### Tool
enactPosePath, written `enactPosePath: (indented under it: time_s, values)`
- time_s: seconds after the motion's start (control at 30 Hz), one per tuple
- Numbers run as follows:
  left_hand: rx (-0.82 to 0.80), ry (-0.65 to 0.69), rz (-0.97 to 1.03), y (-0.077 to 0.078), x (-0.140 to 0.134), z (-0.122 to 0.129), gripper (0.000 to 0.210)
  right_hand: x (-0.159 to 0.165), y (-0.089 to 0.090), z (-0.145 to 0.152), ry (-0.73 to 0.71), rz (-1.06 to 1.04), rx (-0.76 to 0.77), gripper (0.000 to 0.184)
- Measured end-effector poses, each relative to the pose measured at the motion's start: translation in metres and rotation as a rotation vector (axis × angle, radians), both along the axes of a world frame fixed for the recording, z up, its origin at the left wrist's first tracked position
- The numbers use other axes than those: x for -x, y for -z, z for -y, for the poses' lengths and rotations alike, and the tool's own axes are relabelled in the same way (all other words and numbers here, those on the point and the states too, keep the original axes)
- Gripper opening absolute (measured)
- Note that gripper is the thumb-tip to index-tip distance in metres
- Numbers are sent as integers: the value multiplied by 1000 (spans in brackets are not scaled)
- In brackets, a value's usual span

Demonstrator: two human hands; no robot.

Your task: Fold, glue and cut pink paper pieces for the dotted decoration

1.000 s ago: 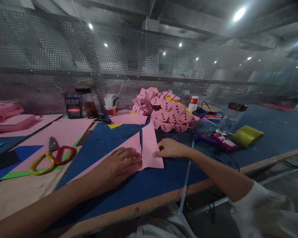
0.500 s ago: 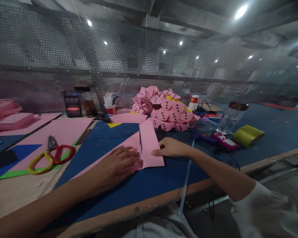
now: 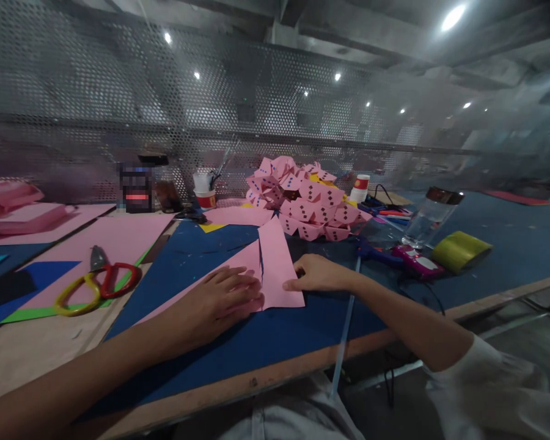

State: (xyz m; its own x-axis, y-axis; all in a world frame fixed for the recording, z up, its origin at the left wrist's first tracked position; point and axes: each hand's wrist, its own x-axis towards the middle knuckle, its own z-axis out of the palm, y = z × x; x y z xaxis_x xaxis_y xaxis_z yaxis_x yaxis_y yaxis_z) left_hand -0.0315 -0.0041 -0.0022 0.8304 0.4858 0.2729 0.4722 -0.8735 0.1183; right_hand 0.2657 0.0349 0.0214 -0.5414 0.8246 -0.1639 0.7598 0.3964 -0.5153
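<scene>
A pink sheet of paper [image 3: 280, 275] lies on the blue tabletop, with a dark slit running down it between a wide left part and a narrower strip on the right. My left hand [image 3: 229, 293] rests flat on the left part, fingers stretched toward the slit. At the strip's right edge, my right hand [image 3: 311, 273] pinches the paper, thumb on top and the fingers mostly hidden beneath or behind. Behind the sheet stands a heap of folded pink paper pieces [image 3: 321, 205] printed with dark diamonds and dots.
Scissors [image 3: 114, 278] with red and yellow handles lie at left on pink and green sheets. To the right are a magenta glue gun [image 3: 417, 261], its blue stick, a yellow-green roll [image 3: 461, 250] and a clear jar [image 3: 428, 220]. Paper cups [image 3: 205, 197] stand at the back.
The view has shifted slightly. Both hands stay in nearly the same place on the pink paper, with no clear movement of the sheet.
</scene>
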Motion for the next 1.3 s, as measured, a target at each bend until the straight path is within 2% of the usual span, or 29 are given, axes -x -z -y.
enactPosePath:
  time_s: [0.23, 0.43, 0.67, 0.93, 1.3]
  values:
    - [1, 4, -20, 2, 1, -2, 36, -1, -1, 0, -3, 6, 17, 43]
    - [26, 0, -49, 1, 5, -1, 38, -2, -3, 1, -23, -27, 55, 53]
    - [34, -28, -7, 2, 4, 1, 34, -3, -4, 2, -43, -16, 41, 43]
    - [10, -30, -11, 5, 5, -2, 34, -3, -6, 2, -57, 2, 41, 44]
    - [-34, 33, -15, -7, 1, 3, 36, -5, -3, 1, -73, -23, 42, 45]
